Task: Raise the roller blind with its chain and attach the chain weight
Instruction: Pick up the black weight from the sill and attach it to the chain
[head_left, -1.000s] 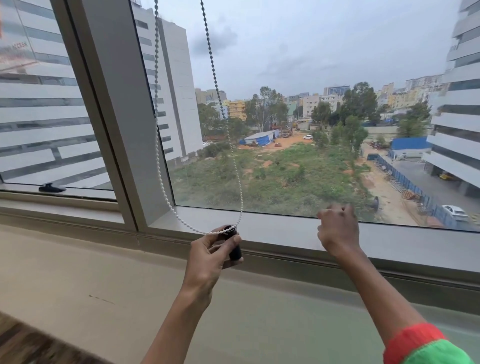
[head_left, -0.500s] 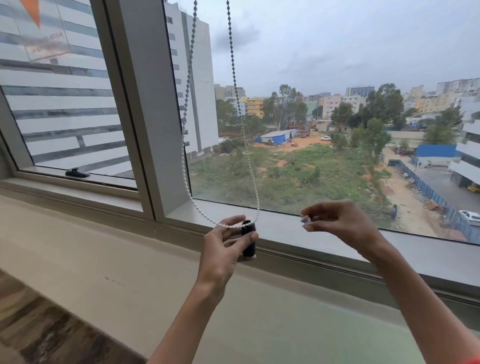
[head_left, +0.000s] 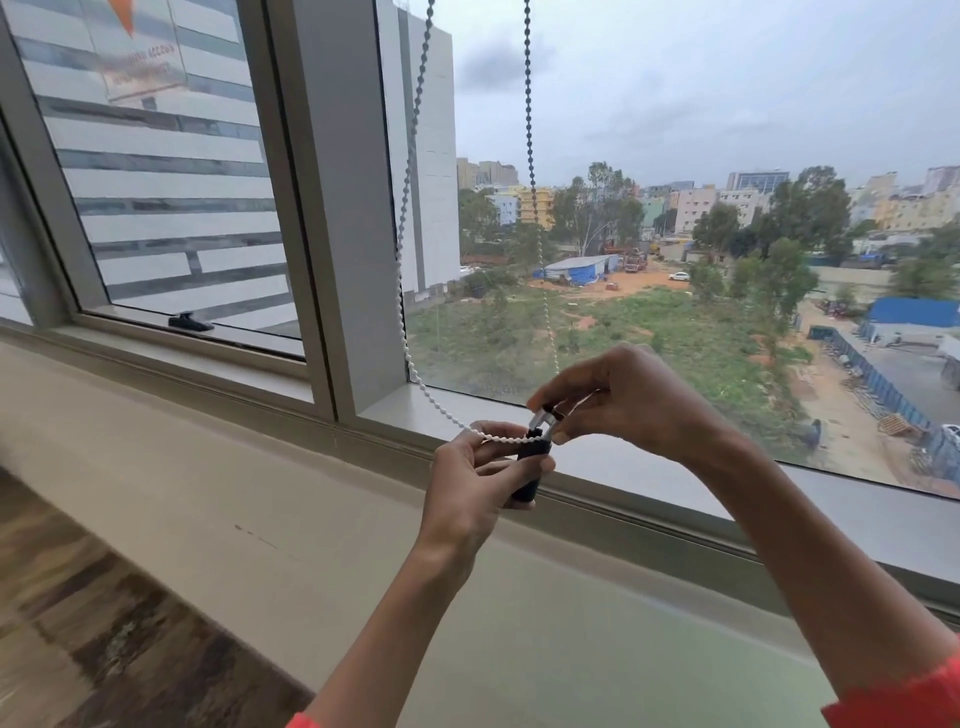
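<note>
Between both hands (head_left: 561, 431), beaded chain (head_left: 410, 171) crosses black chain weight (head_left: 530, 467).

Chain (head_left: 410, 218) loop hangs before the window (head_left: 675, 260), above the sill (head_left: 384, 408).

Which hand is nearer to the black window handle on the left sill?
Left. The left hand, holding the black chain weight, is nearer the window handle; the right hand is farther right.

White bead chain (head_left: 410, 332) loops down through the upright black weight (head_left: 530, 467).
</note>
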